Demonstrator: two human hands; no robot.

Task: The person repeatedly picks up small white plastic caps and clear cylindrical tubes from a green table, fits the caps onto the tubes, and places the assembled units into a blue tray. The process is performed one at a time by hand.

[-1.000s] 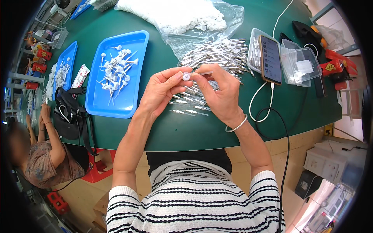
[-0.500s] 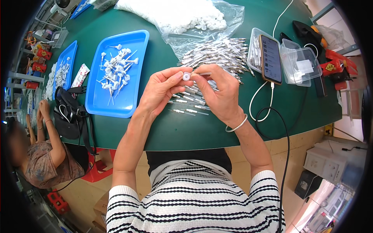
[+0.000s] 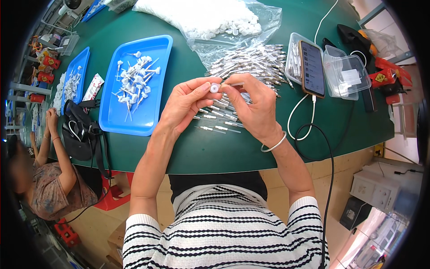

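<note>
Between thumb and forefinger, my left hand [image 3: 186, 101] grips a small round white cap [image 3: 214, 88] with a ring-shaped centre. My right hand [image 3: 254, 105] pinches a thin pale stick-like piece [image 3: 236, 84] right against that cap; its far part is hidden by the fingers. Below and behind both hands spreads a big pile of thin white-and-metal sticks [image 3: 251, 60], with several loose ones [image 3: 210, 128] lying nearest me. A blue tray [image 3: 106, 112] at left holds pieces that join a white cap to a thin stick [image 3: 136, 80].
A clear plastic bag of white caps [image 3: 224, 18] lies open at the back. To the right, a phone [image 3: 312, 69] with a white cable leans on a clear box [image 3: 293, 58]. A black bag [image 3: 78, 139] sits at left, near a co-worker's arm [image 3: 62, 161].
My hands stay in nearly the same place, the cap and stick still held together. At left, the co-worker's hands have shifted slightly upward.
</note>
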